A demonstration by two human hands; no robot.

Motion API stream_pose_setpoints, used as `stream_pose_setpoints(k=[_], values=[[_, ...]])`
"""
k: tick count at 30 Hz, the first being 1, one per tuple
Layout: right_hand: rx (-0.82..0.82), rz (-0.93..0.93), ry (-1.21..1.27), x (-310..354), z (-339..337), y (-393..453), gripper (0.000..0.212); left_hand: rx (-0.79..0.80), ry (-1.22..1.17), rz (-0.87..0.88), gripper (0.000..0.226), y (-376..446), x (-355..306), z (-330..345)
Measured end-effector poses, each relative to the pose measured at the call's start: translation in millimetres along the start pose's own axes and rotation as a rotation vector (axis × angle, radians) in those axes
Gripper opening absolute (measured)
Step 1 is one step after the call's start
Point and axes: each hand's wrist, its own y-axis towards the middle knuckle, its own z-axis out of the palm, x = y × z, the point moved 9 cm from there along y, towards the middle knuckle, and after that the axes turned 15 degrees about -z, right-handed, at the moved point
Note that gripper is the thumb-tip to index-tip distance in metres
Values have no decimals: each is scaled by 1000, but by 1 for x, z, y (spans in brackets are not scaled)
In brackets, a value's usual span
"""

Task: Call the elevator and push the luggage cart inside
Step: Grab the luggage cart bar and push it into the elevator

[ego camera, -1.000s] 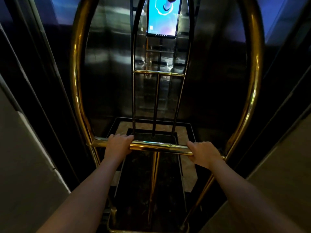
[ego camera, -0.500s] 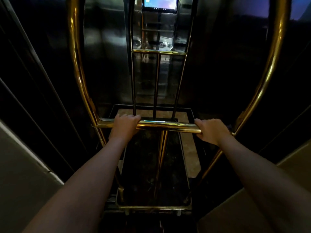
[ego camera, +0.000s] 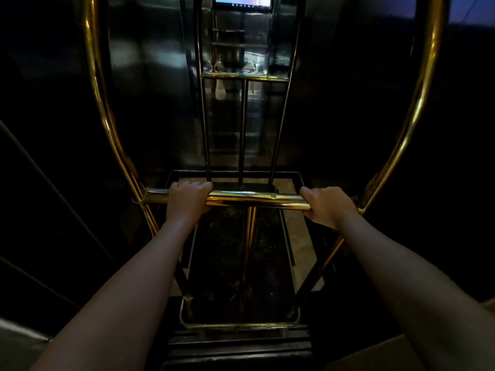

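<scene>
Both hands gripping the handle of a brass luggage cart inside a dark elevator.

Left hand (ego camera: 187,203) wrapped closed over the shiny gold horizontal push bar (ego camera: 254,199) near its left end; right hand (ego camera: 328,206) clenched around the right end. Tall arched brass-tube luggage cart (ego camera: 417,103) straight ahead, dark carpeted deck (ego camera: 238,263) below the bar. Lit blue screen (ego camera: 242,1) on the reflective metal elevator wall (ego camera: 150,76) beyond.

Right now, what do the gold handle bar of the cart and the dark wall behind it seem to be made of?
The gold round handle bar held by both hands looks like polished brass or brass-plated metal tube: it shines yellow with sharp bright reflections. The dark back wall of the elevator looks like brushed or polished steel: it mirrors blurred light patches. Neither is certain in this dim light.
</scene>
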Motion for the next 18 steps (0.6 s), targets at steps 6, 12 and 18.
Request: stream_pose_setpoints(k=[6, 12, 18], values=[[25, -10, 31, -16, 14, 38, 26, 6, 5, 5, 26, 38, 9, 15], [45, -18, 34, -34, 22, 67, 27, 18, 13, 3, 25, 71, 8, 27], [47, -41, 14, -64, 35, 89, 26, 4, 33, -15, 28, 102, -5, 41]])
